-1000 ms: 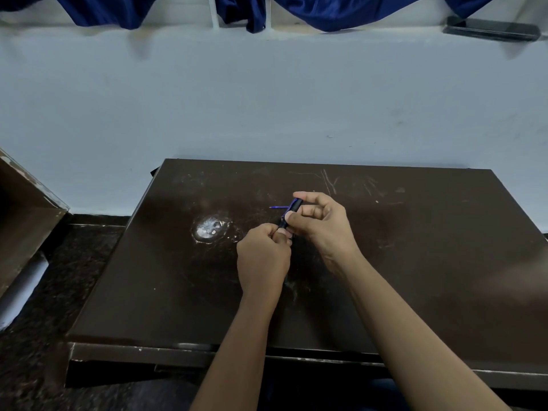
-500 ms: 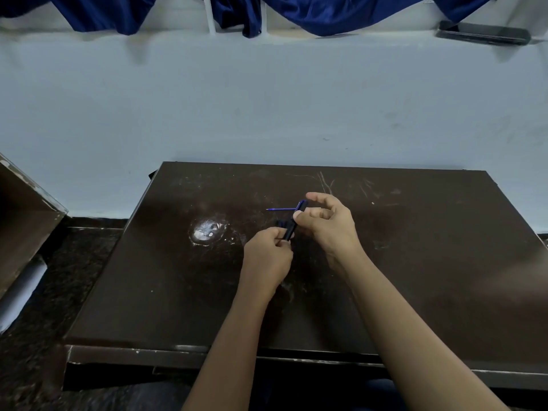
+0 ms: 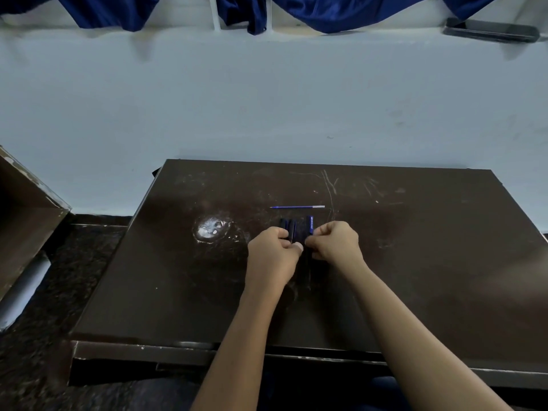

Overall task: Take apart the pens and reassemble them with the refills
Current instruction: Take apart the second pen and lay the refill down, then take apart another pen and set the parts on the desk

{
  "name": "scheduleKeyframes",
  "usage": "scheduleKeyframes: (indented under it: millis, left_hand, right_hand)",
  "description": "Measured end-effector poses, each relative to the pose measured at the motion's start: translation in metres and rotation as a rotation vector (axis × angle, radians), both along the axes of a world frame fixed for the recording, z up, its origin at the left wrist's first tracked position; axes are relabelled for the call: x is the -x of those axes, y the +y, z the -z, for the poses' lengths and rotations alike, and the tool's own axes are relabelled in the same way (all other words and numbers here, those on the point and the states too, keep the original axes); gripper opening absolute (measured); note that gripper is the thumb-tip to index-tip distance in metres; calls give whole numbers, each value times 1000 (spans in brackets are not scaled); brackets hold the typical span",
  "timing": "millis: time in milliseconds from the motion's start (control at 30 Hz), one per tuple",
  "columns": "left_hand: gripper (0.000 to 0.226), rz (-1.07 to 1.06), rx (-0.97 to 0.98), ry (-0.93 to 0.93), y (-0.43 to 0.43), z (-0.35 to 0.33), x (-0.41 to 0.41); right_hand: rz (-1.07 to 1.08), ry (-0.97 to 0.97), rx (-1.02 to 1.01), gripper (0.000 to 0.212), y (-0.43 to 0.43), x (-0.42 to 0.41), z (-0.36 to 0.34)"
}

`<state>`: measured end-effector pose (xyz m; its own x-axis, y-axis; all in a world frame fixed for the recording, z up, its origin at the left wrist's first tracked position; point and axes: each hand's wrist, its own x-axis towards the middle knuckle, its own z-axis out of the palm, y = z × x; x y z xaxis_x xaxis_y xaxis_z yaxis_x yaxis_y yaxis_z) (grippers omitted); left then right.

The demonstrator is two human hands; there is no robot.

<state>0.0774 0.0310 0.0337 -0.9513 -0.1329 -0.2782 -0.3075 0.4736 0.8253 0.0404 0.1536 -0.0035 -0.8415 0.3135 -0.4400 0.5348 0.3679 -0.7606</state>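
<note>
A thin blue refill point(image 3: 296, 207) with a silver tip lies flat on the dark brown table point(image 3: 430, 262), just beyond my hands. My left hand point(image 3: 274, 253) is closed on dark pen parts point(image 3: 288, 228) that stick out past its knuckles. My right hand point(image 3: 335, 241) is closed on a dark blue pen barrel point(image 3: 310, 225) pointing away from me. The two hands sit close together, thumbs nearly touching, low over the table. What lies under my palms is hidden.
A pale scuffed patch point(image 3: 211, 228) marks the table to the left of my hands. A pale wall point(image 3: 267, 99) rises behind the table, with blue cloth point(image 3: 326, 10) and a dark phone point(image 3: 490, 29) on its ledge. A brown box point(image 3: 26, 221) stands at far left.
The pen has come apart: my hands moved away from each other, each now holding separate pieces. My right hand dropped lower and uncovered the whole refill on the table.
</note>
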Motion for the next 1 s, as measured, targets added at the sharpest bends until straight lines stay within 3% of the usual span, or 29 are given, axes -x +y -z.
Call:
scheduleKeyframes:
  millis: [100, 200, 433, 633, 1000]
  left_hand:
    - [34, 2, 21, 14, 0, 0, -1]
    - [32, 20, 35, 21, 0, 1, -1]
    - [26, 16, 42, 19, -1, 1, 0]
    - [26, 7, 53, 23, -1, 0, 1]
    - [23, 1, 66, 27, -1, 0, 1]
  right_hand:
    - [-55, 35, -160, 17, 1, -9, 15]
    - [-95, 58, -210, 7, 1, -13, 21]
    - [-97, 134, -307, 21, -1, -14, 24]
    - [-175, -55, -444, 41, -5, -13, 8]
    - [-187, -90, -460, 22, -4, -12, 11]
